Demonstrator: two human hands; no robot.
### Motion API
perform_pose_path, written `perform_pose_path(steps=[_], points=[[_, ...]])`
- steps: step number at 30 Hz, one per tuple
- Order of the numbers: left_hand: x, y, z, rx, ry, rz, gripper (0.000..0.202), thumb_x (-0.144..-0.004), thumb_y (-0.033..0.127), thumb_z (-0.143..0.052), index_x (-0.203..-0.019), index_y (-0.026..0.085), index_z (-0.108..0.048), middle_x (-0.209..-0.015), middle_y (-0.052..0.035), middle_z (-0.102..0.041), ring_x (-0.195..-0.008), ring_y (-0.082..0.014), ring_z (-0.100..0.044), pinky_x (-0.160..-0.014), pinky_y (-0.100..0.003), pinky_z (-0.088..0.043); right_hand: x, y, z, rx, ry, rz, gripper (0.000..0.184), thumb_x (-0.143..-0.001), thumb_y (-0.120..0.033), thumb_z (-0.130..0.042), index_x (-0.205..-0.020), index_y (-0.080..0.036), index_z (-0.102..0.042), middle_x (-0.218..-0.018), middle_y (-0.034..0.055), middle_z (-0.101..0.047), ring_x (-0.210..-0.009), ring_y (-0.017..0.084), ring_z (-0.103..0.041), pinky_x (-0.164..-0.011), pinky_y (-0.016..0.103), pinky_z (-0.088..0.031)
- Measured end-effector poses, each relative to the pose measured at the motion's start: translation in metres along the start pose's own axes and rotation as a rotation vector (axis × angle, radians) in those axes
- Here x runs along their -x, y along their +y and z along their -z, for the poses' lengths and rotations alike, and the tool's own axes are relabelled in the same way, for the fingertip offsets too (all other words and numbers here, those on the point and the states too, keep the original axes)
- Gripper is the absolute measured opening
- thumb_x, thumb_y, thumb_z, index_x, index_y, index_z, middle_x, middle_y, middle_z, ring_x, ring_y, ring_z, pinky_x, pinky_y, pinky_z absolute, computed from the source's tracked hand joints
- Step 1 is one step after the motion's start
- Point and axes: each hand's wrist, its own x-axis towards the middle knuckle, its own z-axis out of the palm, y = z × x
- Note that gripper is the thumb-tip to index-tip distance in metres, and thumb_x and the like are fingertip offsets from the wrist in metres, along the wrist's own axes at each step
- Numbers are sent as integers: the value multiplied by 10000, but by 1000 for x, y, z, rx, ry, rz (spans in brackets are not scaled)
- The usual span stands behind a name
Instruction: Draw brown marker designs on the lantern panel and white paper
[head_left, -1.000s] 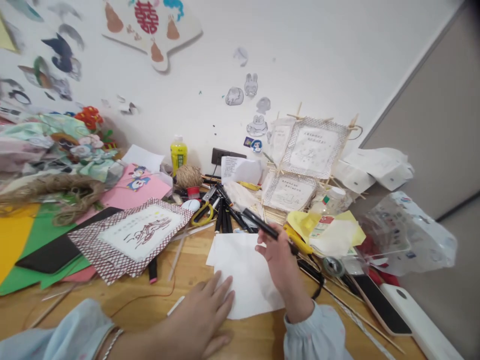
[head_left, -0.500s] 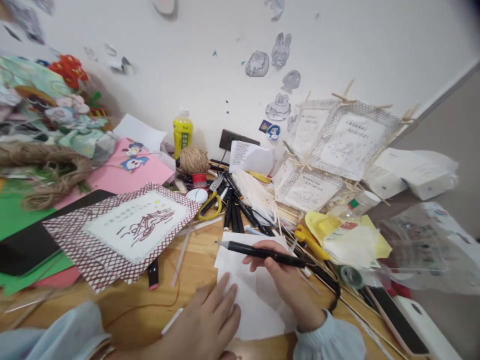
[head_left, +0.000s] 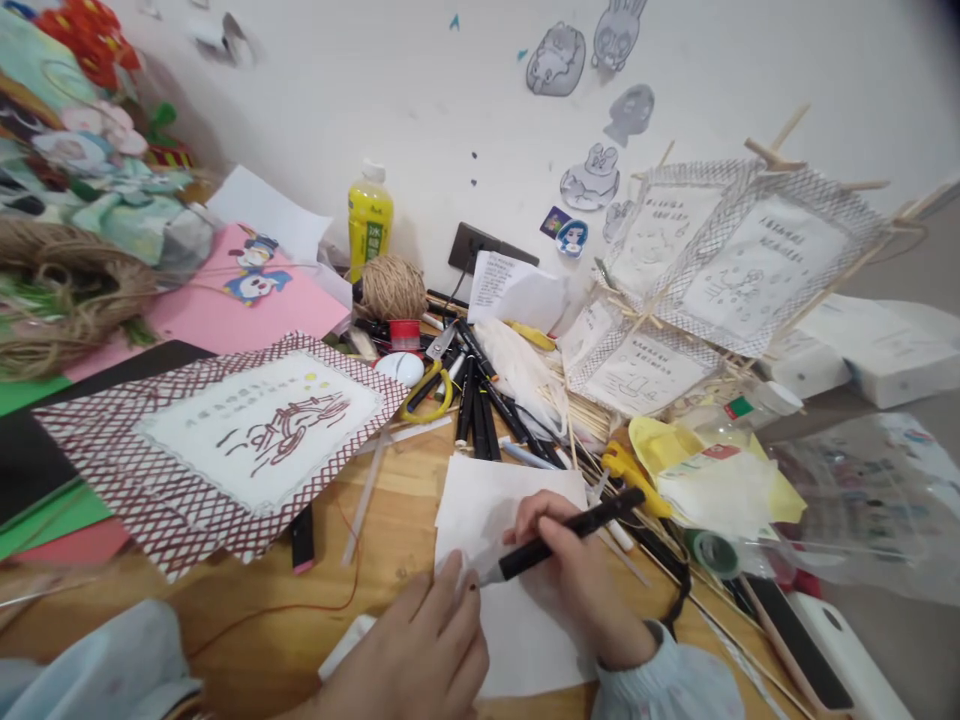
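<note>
A white sheet of paper [head_left: 495, 505] lies on the wooden table [head_left: 390, 545] in front of me. My left hand [head_left: 420, 650] rests flat on its left edge, fingers stretched out. My right hand [head_left: 581, 580] grips a black marker pen [head_left: 562, 535] in a writing hold, and the pen's grey tip touches the paper just beside my left fingertips.
A pile of black pens [head_left: 480, 400] and yellow scissors [head_left: 427, 390] lies behind the paper. A red-lattice framed picture [head_left: 225, 440] lies left, a paper-and-stick lantern [head_left: 720, 280] back right. Twine ball [head_left: 394, 287], yellow bottle [head_left: 369, 215], tape roll [head_left: 712, 552], phone [head_left: 795, 645].
My right hand swung the pen from level above the sheet down to a writing angle with its tip on the paper. The view tilted lower.
</note>
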Motion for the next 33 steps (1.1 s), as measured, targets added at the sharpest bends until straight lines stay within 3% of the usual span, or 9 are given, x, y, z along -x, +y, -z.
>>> perform_pose_path(steps=[3, 6, 8, 11, 15, 19, 33], points=[[0, -1, -2, 39, 23, 28, 430, -795, 277, -574, -1196, 130, -618, -1264, -213, -585, -1229, -446, -461, -961, -619, -360, 0, 10, -1, -160, 9, 5, 471, -874, -634, -521, -975, -196, -658, -596, 10, -613, -483, 169, -564, -496, 272, -476], [2, 0, -4, 40, 35, 41, 482, -781, 268, -560, -1253, 178, -582, -1307, -165, -568, -1252, -428, -439, -969, -615, -339, 0, 10, -2, -57, -43, 3, 494, -885, -625, -533, -1115, -199, -629, -858, 78, -690, -671, 197, -656, -651, 319, -525], [3, 0, -3, -13, 30, 25, 496, -788, 294, -558, -1269, 176, -571, -1311, -156, -569, -1233, -427, -455, -938, -604, -352, 0, 8, -2, 12, -66, -24, 383, -845, -524, -661, -1054, -204, -636, -918, 67, -674, -742, 186, -652, -718, 309, -511], [3, 2, -1, -151, 65, -5, 472, -823, 398, -562, -1216, 140, -614, -1258, -176, -605, -1165, -420, -513, -875, -562, -367, -1, 6, -2, 115, -33, -38, 243, -783, -382, -750, -845, -200, -601, -724, -16, -591, -575, 113, -550, -545, 202, -430], [3, 5, 1, -299, 246, 51, 426, -889, 505, -485, -1070, 181, -694, -1192, -111, -659, -1163, -383, -522, -906, -509, -290, -2, 4, 0, 314, -78, -50, 227, -821, -386, -657, -757, -186, -571, -588, -35, -514, -493, 106, -445, -465, 196, -341], [2, 5, -1, -353, 270, 33, 436, -891, 530, -473, -1044, 193, -704, -1162, -105, -670, -1154, -377, -522, -937, -519, -229, -2, 0, 1, 519, -113, 11, 218, -821, -326, -598, -663, -189, -536, -556, -31, -492, -515, 119, -437, -493, 219, -336], [0, 5, -1, -353, 244, 15, 477, -908, 564, -423, -1105, 209, -673, -1226, -122, -633, -1179, -389, -497, -939, -537, -202, -3, 0, -2, 627, -216, 97, 126, -807, -227, -576, -695, -175, -603, -647, -2, -607, -589, 129, -538, -551, 217, -399]])
